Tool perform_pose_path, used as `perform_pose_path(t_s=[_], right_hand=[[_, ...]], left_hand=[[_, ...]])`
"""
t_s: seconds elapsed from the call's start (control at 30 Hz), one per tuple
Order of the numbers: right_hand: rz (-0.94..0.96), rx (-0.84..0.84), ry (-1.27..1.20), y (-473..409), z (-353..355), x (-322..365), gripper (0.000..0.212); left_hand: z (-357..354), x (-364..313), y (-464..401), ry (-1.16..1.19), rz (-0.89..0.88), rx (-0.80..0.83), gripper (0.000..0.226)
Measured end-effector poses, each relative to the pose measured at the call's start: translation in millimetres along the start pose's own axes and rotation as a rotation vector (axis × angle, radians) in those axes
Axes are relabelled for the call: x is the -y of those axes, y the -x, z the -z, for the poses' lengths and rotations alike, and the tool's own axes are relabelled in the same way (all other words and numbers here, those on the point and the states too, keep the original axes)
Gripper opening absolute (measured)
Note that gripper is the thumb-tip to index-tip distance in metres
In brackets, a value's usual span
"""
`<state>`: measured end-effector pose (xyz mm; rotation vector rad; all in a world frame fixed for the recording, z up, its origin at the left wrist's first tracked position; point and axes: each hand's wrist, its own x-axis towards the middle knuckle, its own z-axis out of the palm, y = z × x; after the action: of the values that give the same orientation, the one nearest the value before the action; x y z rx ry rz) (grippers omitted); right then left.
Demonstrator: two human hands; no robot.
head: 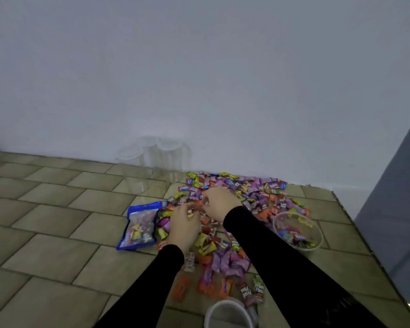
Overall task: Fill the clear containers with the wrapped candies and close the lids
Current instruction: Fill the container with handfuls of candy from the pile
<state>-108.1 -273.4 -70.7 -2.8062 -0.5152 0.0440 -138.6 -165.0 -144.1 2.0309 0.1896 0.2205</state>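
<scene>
A wide heap of wrapped candies (pixel 258 197) in many colours lies on the tile-patterned table. My left hand (pixel 184 224) and my right hand (pixel 219 204) are both down in the middle of the heap, fingers curled around candies. A clear container (pixel 297 233) lies tilted at the right of the heap with some candies inside. Three empty clear containers (pixel 168 157) stand at the back by the wall. At the bottom edge a white lid (pixel 227 314) shows in part.
A blue candy bag (pixel 140 226) with a clear window lies left of the heap. The white wall (pixel 199 67) rises right behind the table. The table's right edge (pixel 365 235) runs diagonally, with a grey surface beyond it.
</scene>
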Motion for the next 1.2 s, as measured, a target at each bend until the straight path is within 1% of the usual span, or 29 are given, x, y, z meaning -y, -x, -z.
perform_pose_path(t_s=[0.07,0.17,0.37,0.47,0.53,0.63,0.73,0.87,0.9,0.93,0.97,1.03,1.1,1.13,1.2], right_hand=[[-0.009,0.017,0.012,-19,-14,3,0.022],[-0.008,0.048,0.04,-47,-30,11,0.023],[0.006,-0.015,0.115,-100,-56,9,0.027],[-0.012,-0.019,0.089,-126,-68,6,0.031],[-0.027,-0.021,0.099,-142,-73,2,0.033],[-0.054,-0.028,0.078,-164,-81,2,0.035],[-0.051,-0.04,0.062,-186,-89,1,0.043],[-0.067,-0.037,0.103,-214,-94,-8,0.047],[-0.073,-0.04,0.135,-224,-94,-10,0.048],[-0.076,-0.042,0.168,-231,-95,-12,0.049],[-0.077,-0.04,0.186,-238,-97,-13,0.05],[-0.082,-0.017,0.182,-247,-104,-16,0.055],[-0.072,0.019,0.186,-251,-112,-21,0.06],[-0.068,0.029,0.17,-253,-115,-23,0.058],[-0.061,0.02,0.095,-256,-119,-24,0.05]], left_hand=[[12,11,-9,-0.13,0.009,-0.032,0.031],[24,24,-26,-0.293,-0.036,-0.014,0.038],[22,46,-62,-0.399,-0.18,0.025,0.049],[19,54,-82,-0.491,-0.136,0.035,0.054],[17,57,-92,-0.562,-0.066,0.02,0.058],[15,64,-105,-0.586,0.049,0.037,0.065],[12,68,-118,-0.651,0.048,0.072,0.073],[3,63,-135,-0.68,0.013,0.105,0.101],[2,64,-142,-0.676,0.006,0.083,0.1],[1,66,-149,-0.691,-0.016,0.037,0.093],[-1,70,-156,-0.712,-0.048,-0.024,0.082],[-5,74,-162,-0.737,-0.07,-0.052,0.065],[-6,76,-165,-0.749,-0.077,-0.043,0.06],[-7,76,-167,-0.748,-0.087,-0.04,0.059],[-7,78,-172,-0.738,-0.095,-0.038,0.057]])
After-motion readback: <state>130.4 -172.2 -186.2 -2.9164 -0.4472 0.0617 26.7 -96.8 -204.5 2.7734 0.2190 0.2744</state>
